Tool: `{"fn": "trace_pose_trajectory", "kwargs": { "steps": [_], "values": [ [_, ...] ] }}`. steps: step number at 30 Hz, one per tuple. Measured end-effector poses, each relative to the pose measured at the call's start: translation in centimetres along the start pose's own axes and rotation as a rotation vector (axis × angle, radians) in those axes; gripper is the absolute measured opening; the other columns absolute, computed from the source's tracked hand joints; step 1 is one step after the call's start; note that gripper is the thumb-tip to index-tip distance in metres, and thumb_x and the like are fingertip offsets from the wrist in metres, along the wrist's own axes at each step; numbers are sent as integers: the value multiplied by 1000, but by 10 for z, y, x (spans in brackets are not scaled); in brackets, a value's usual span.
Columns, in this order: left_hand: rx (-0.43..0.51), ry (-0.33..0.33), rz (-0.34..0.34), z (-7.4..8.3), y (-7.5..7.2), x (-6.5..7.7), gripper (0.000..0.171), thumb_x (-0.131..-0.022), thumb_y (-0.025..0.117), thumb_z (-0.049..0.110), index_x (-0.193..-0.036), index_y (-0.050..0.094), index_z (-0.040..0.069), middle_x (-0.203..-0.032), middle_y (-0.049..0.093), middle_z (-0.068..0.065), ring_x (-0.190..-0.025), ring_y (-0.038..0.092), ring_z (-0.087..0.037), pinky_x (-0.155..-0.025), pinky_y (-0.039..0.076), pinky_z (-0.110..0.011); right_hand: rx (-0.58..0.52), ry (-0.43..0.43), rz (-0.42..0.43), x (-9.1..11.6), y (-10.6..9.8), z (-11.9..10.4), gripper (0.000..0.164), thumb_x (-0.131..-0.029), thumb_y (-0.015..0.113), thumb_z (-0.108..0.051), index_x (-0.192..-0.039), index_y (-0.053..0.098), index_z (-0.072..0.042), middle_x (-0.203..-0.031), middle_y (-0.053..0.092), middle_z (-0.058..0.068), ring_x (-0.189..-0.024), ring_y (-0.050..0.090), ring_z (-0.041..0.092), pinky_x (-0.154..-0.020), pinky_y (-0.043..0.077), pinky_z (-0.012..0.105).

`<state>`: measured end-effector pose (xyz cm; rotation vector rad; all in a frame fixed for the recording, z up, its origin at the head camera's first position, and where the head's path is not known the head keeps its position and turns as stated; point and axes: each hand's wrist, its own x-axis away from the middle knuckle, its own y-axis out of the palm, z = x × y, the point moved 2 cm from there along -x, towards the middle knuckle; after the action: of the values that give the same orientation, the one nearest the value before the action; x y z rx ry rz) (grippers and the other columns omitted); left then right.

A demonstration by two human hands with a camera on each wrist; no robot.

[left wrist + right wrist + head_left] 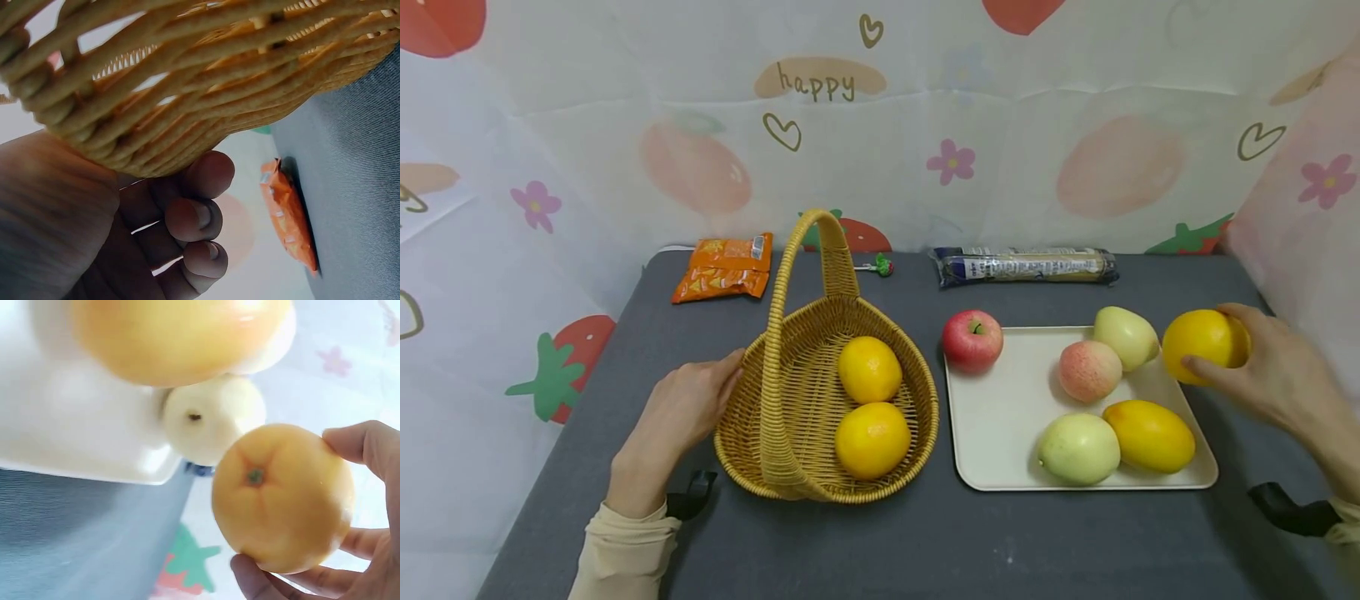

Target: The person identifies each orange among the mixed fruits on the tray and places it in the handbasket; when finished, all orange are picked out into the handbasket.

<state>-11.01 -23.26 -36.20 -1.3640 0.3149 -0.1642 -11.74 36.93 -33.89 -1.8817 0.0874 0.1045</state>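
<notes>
My right hand grips an orange above the right edge of the cream tray. In the right wrist view the fingers and thumb are around that orange, its stem end showing. At the left, my left hand holds the rim of a wicker basket with a tall handle. The left wrist view shows curled fingers below the woven rim; the thumb is hidden. Inside the basket lie two oranges, one behind the other.
On the tray are a red apple, a peach, a pale pear-like fruit, a pale green fruit and a yellow mango-like fruit. Behind stand an orange snack bag, a lollipop and a long wrapped pack.
</notes>
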Motion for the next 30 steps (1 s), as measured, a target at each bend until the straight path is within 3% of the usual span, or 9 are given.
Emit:
{"fn": "trace_pose_trajectory", "kwargs": {
  "steps": [4, 9, 13, 16, 20, 24, 30],
  "values": [
    [-7, -3, -1, 0, 0, 0, 27, -99, 56, 16, -123, 62, 4, -81, 70, -14, -64, 65, -26, -59, 52, -47, -58, -46, 71, -3, -11, -17, 73, -82, 76, -28, -137, 42, 6, -117, 48, 34, -90, 47, 44, -67, 36, 44],
    [0, 0, -10, 0, 0, -1, 26, -99, 56, 15, -122, 61, 5, -80, 70, -13, -64, 64, -25, -58, 51, -46, -83, -101, 101, -6, -19, -50, 76, -80, 79, -31, -139, 43, 2, -121, 49, 31, -91, 47, 40, -66, 38, 43],
    [4, 0, -7, 0, -1, 0, 28, -99, 57, 15, -125, 61, 4, -82, 71, -14, -66, 65, -27, -60, 52, -47, -107, -210, 129, -5, -19, -84, 79, -76, 82, -27, -139, 43, 0, -128, 49, 29, -92, 49, 36, -69, 42, 44],
    [3, -3, -10, 0, 0, 0, 30, -99, 56, 16, -126, 61, 3, -85, 72, -15, -69, 67, -28, -62, 53, -48, -112, -319, 151, -4, -18, -109, 81, -72, 85, -23, -138, 44, -3, -129, 51, 22, -91, 53, 29, -70, 45, 38],
    [3, -3, -15, 0, 0, 0, 31, -99, 56, 15, -126, 61, 3, -87, 72, -16, -70, 67, -29, -63, 53, -49, -129, -452, 157, -1, -13, -137, 81, -69, 86, -21, -137, 45, -5, -131, 52, 15, -88, 58, 23, -69, 52, 35],
    [-1, -2, -13, 0, -1, 0, 31, -99, 56, 15, -127, 61, 3, -90, 72, -18, -72, 68, -32, -64, 53, -51, -172, -556, 138, 2, -2, -162, 76, -70, 84, -21, -134, 46, -6, -132, 52, 12, -90, 61, 23, -70, 55, 42],
    [-2, 1, -19, 1, -2, 0, 30, -99, 56, 16, -126, 61, 3, -86, 72, -16, -70, 67, -30, -63, 53, -50, -213, -683, 97, 5, 16, -195, 73, -73, 82, -27, -133, 47, -6, -132, 53, 13, -77, 60, 18, -66, 54, 32]
  ]
}}
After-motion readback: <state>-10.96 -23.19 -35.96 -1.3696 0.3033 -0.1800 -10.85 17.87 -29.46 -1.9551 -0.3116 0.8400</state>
